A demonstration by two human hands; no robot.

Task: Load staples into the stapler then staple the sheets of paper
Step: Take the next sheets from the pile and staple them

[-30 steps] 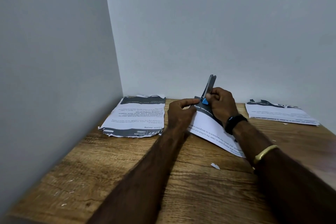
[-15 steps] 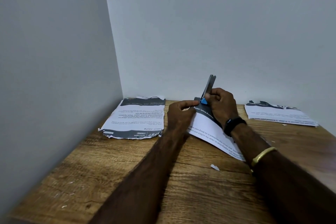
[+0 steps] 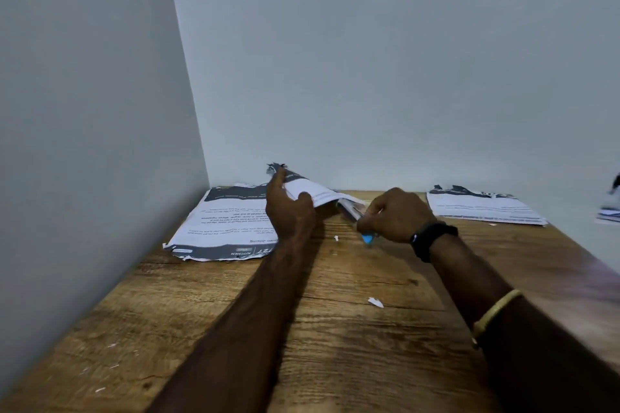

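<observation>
My left hand (image 3: pixel 288 208) grips a set of printed sheets (image 3: pixel 310 193) and holds it lifted and tilted above the wooden table (image 3: pixel 335 329), over the right side of the left paper stack (image 3: pixel 228 225). My right hand (image 3: pixel 396 218) is closed around the stapler (image 3: pixel 367 238), of which only a blue tip and some grey metal show below the fingers. The stapler sits low, just above the table, next to the right end of the lifted sheets.
A second paper stack (image 3: pixel 483 208) lies at the back right, and more paper (image 3: pixel 609 211) shows at the right edge. Small paper scraps (image 3: pixel 375 302) dot the table. Grey walls close the left side and the back.
The sheets lay flat under the upright stapler; now my left hand has lifted them up and to the left. My right hand has brought the stapler down and to the right.
</observation>
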